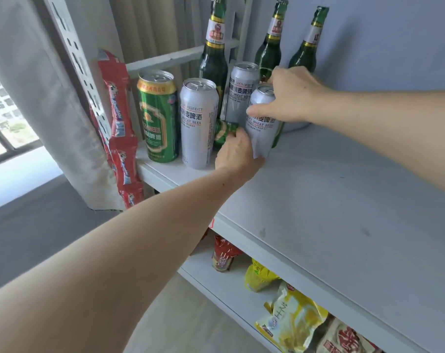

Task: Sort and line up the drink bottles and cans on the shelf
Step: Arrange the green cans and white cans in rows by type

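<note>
Cans and bottles stood crowded at the far left end of the white shelf (331, 200) when I looked through the head camera. My right hand (290, 95) reached in from the right and gripped the nearest silver can (261, 128), thumb across its printed front and fingers curled over the rim. That can leaned a little, its base at the shelf surface. My left hand (235, 156) came up from the near left, its fingers curled around a green can lying on its side (225, 131), which sat low between the silver cans; the back of that hand touched the held can's lower part.

To the left, a green upright can (159, 115) stood nearest the shelf's left edge, and a second silver can (198, 123) stood just beside it on its right. A third silver can (241, 93) stood farther back, partly behind the held one. Three green glass bottles lined the far side: one (215, 47) behind the silver cans, another (270, 49) to its right with my right hand covering its lower half, and a third (305, 49) near the blue wall.

A strip of red snack packets (119, 128) hung at the shelf's left side, against a pale curtain (38, 98). On the lower shelf (216, 284) lay red (224, 253) and yellow snack bags (292, 319).
</note>
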A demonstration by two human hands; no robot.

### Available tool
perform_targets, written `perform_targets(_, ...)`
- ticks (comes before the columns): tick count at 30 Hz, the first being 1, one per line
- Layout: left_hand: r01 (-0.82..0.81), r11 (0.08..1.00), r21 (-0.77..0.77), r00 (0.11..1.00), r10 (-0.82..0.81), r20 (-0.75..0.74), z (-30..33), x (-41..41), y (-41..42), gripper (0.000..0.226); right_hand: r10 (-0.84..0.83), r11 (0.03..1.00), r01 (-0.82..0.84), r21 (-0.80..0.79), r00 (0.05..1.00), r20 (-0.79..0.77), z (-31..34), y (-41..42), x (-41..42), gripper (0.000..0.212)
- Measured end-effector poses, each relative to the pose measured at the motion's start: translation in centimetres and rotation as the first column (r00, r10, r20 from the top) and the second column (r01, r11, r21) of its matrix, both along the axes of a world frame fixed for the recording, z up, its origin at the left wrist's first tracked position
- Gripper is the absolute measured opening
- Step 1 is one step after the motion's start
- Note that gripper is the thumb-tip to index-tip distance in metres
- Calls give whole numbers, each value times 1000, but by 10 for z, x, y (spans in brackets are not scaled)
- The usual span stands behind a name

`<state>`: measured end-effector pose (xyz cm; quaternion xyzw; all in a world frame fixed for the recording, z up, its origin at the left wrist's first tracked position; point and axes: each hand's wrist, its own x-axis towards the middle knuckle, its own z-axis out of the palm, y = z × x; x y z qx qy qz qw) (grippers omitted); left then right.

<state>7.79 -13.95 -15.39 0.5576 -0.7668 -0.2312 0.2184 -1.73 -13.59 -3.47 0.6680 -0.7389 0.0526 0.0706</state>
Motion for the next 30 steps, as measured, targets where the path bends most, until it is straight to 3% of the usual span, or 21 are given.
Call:
perform_targets(7,-7,999,-44,1000,6,-21,-2,-1,3,58,-35,999,36,-2,985,169,1,17,-2,62)
perform_targets(17,302,950,-76,951,-306,-50,18,-41,63,63,-207,974,225,-14,917,342,32,124,-60,54)
perform_targets(22,442,891,-100,894,-447,-34,29,-94,124,65,-328,939,343,14,883,336,46,203,-105,65)
perform_targets(30,594,796,-120,796,-603,-54,41,-198,257,67,-550,831,553,66,797,251,68,352,-190,58)
